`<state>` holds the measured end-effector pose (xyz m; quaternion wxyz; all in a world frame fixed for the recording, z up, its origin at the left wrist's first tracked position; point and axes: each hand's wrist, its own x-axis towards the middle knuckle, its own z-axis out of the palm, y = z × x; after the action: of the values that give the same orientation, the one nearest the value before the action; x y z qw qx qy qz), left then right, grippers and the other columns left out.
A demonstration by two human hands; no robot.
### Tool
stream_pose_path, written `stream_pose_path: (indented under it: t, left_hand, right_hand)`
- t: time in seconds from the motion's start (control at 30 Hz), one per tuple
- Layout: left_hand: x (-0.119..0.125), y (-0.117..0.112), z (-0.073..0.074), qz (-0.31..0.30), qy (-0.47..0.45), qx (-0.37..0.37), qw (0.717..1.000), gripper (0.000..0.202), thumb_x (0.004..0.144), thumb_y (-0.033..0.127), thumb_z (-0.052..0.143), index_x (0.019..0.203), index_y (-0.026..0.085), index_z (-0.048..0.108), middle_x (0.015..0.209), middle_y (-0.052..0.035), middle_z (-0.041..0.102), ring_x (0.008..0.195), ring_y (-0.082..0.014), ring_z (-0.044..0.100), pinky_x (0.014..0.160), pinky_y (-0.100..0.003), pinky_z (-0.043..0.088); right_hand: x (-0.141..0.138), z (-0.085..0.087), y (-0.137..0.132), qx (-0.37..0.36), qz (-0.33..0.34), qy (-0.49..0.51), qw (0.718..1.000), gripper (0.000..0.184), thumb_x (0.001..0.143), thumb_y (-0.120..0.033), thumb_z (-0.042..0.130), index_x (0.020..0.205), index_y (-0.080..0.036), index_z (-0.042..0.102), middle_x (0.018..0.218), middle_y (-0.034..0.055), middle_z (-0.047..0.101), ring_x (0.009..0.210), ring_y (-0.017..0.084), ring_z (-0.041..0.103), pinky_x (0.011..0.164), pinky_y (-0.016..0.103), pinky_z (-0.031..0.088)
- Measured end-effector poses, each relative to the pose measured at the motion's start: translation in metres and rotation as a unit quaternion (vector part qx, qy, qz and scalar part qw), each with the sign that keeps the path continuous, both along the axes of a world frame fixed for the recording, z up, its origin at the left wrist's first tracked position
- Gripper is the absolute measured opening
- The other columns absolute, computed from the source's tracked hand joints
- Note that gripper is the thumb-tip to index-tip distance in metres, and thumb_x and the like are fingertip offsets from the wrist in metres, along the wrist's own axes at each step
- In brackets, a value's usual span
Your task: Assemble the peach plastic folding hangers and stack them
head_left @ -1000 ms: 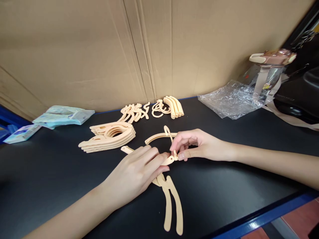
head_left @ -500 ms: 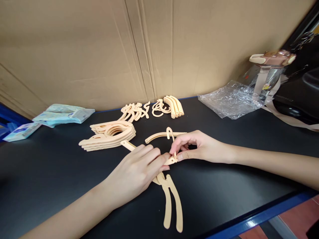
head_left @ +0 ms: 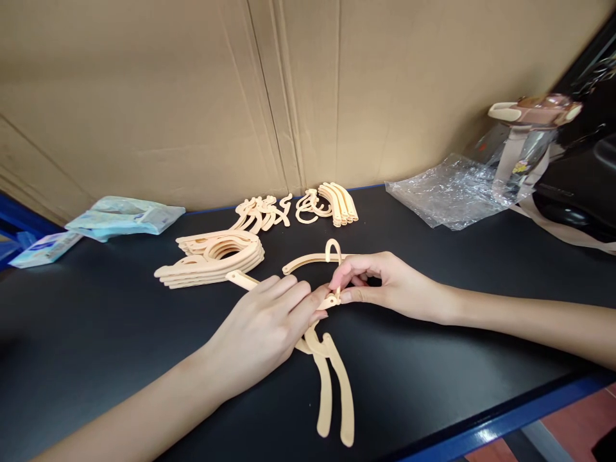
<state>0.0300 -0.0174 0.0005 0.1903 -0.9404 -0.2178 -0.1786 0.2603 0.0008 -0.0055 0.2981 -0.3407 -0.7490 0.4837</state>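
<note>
My left hand is closed around a beige plastic hanger arm, which sticks out on both sides of the fingers. Between the fingertips of my right hand is a beige hanger hook, its curved end pointing up. The hook's foot meets the holed end of the arm; whether the two are joined I cannot tell. Behind the hook lies another curved hanger arm, partly covered by my right hand. Below my left hand rest two flat hanger pieces, their upper ends partly hidden by it.
A stack of folded hangers lies left of centre. Loose hooks and stacked hanger arms sit at the back, before a cardboard wall. Clear plastic wrap, a bottle and a tissue pack stand farther out.
The hook has turned slightly, so its curved top looks wider, and its foot has risen a little with the arm end. Both hands keep their hold. The view has shifted slightly.
</note>
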Motion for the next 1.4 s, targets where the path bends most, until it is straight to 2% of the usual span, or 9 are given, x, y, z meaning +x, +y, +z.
stream_pose_path:
  t: [0.1, 0.27, 0.33, 0.47, 0.63, 0.8, 0.97, 1.1, 1.4]
  left_hand:
    - [0.002, 0.0, -0.001, 0.004, -0.008, 0.009, 1.0, 0.023, 0.102, 0.018, 0.044, 0.112, 0.008, 0.061, 0.075, -0.0025, 0.062, 0.068, -0.0183, 0.058, 0.06, -0.033, 0.044]
    - [0.006, -0.001, -0.002, -0.002, -0.031, 0.024, 0.999, 0.02, 0.101, 0.015, 0.045, 0.1, 0.009, 0.063, 0.072, -0.0016, 0.06, 0.064, -0.0175, 0.055, 0.059, -0.032, 0.045]
    - [0.005, -0.001, -0.002, 0.009, -0.033, 0.018, 0.999, 0.021, 0.101, 0.016, 0.044, 0.099, 0.009, 0.063, 0.071, -0.0019, 0.059, 0.064, -0.0179, 0.054, 0.058, -0.032, 0.044]
    - [0.004, -0.001, -0.001, 0.022, -0.056, -0.022, 0.998, 0.022, 0.101, 0.019, 0.044, 0.097, 0.009, 0.064, 0.075, -0.004, 0.061, 0.067, -0.0185, 0.054, 0.062, -0.032, 0.045]
    - [0.003, -0.001, 0.0, 0.024, -0.067, -0.046, 0.996, 0.019, 0.1, 0.02, 0.048, 0.097, 0.011, 0.064, 0.078, -0.0041, 0.063, 0.069, -0.019, 0.053, 0.062, -0.031, 0.043]
    - [0.0, -0.001, -0.001, 0.017, -0.079, -0.088, 0.993, 0.019, 0.101, 0.019, 0.045, 0.097, 0.014, 0.063, 0.081, -0.0037, 0.065, 0.072, -0.0178, 0.053, 0.068, -0.03, 0.045]
    - [-0.001, -0.001, -0.001, 0.005, -0.086, -0.113, 0.99, 0.018, 0.102, 0.017, 0.043, 0.098, 0.014, 0.06, 0.083, -0.0038, 0.063, 0.075, -0.0178, 0.052, 0.07, -0.03, 0.045]
    - [-0.002, 0.001, -0.003, 0.009, -0.081, -0.12, 0.989, 0.018, 0.102, 0.02, 0.043, 0.107, 0.015, 0.06, 0.085, -0.0044, 0.063, 0.079, -0.0201, 0.051, 0.071, -0.033, 0.043]
    - [-0.002, 0.002, -0.005, -0.003, -0.083, -0.119, 0.989, 0.02, 0.103, 0.022, 0.044, 0.112, 0.016, 0.06, 0.084, -0.0026, 0.061, 0.081, -0.0189, 0.05, 0.075, -0.033, 0.041]
  right_hand:
    - [-0.002, 0.0, -0.003, 0.02, 0.002, -0.009, 1.0, 0.013, 0.088, -0.031, 0.068, 0.091, -0.019, 0.064, 0.084, -0.0008, 0.071, 0.072, 0.011, 0.058, 0.063, 0.025, 0.039]
    - [-0.005, 0.001, -0.009, 0.057, 0.022, -0.02, 0.998, 0.02, 0.088, -0.035, 0.069, 0.09, -0.021, 0.055, 0.077, -0.0044, 0.068, 0.067, 0.01, 0.057, 0.063, 0.023, 0.043]
    - [-0.004, 0.001, -0.009, 0.056, 0.021, -0.009, 0.998, 0.019, 0.089, -0.033, 0.067, 0.098, -0.021, 0.055, 0.08, -0.0039, 0.067, 0.071, 0.011, 0.06, 0.066, 0.024, 0.046]
    - [-0.001, -0.003, -0.004, 0.011, 0.012, 0.042, 0.999, 0.03, 0.088, -0.028, 0.068, 0.114, -0.022, 0.053, 0.088, -0.0025, 0.065, 0.084, 0.013, 0.064, 0.077, 0.027, 0.052]
    - [0.001, -0.003, 0.004, -0.063, -0.007, 0.098, 0.993, 0.041, 0.08, -0.021, 0.075, 0.114, -0.022, 0.052, 0.091, -0.0029, 0.062, 0.083, 0.012, 0.063, 0.078, 0.029, 0.053]
    - [0.003, 0.0, 0.008, -0.101, -0.014, 0.118, 0.988, 0.035, 0.075, -0.02, 0.079, 0.105, -0.018, 0.061, 0.082, -0.0025, 0.067, 0.08, 0.012, 0.063, 0.081, 0.031, 0.052]
    - [0.004, 0.0, 0.01, -0.14, -0.009, 0.153, 0.978, 0.025, 0.079, -0.022, 0.075, 0.103, -0.015, 0.069, 0.078, -0.001, 0.071, 0.075, 0.012, 0.066, 0.082, 0.034, 0.053]
    - [0.005, -0.001, 0.012, -0.165, -0.012, 0.176, 0.97, 0.021, 0.078, -0.018, 0.076, 0.098, -0.016, 0.068, 0.074, -0.0034, 0.069, 0.071, 0.01, 0.065, 0.078, 0.029, 0.053]
    - [0.007, -0.002, 0.013, -0.137, 0.024, 0.171, 0.975, 0.026, 0.081, -0.013, 0.072, 0.105, -0.018, 0.062, 0.082, -0.0045, 0.067, 0.075, 0.008, 0.062, 0.079, 0.027, 0.049]
